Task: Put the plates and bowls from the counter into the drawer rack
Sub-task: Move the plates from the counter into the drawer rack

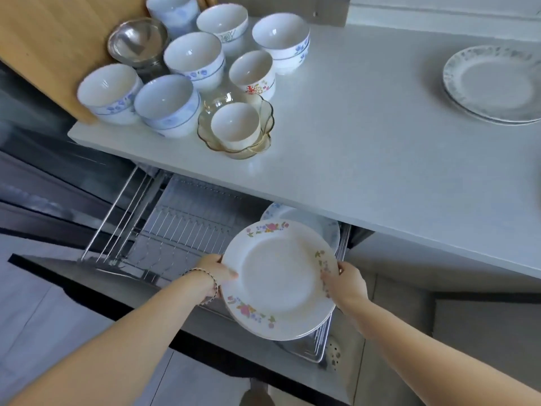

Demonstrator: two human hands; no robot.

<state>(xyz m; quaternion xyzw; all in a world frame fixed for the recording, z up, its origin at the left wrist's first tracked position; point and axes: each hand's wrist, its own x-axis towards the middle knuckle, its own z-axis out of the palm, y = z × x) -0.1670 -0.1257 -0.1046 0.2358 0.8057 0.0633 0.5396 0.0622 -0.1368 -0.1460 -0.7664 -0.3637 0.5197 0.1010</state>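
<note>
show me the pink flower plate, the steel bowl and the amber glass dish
pink flower plate (278, 276), head view, on its white centre
steel bowl (136, 42), head view, on its shiny inside
amber glass dish (268, 117), head view, on its scalloped right rim

8 white bowls (193, 55), 1 steel bowl (136, 39), 1 glass dish (265, 118), 3 plate stacks (491, 83), maybe 2 ea.

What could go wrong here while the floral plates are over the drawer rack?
1. The floral plates look like a stack, gripped only at the rims by the left hand and right hand; tilted, a lower one could slip out.
2. Lowered carelessly, they could strike the blue-patterned plate already in the rack or the counter edge just above.
</note>
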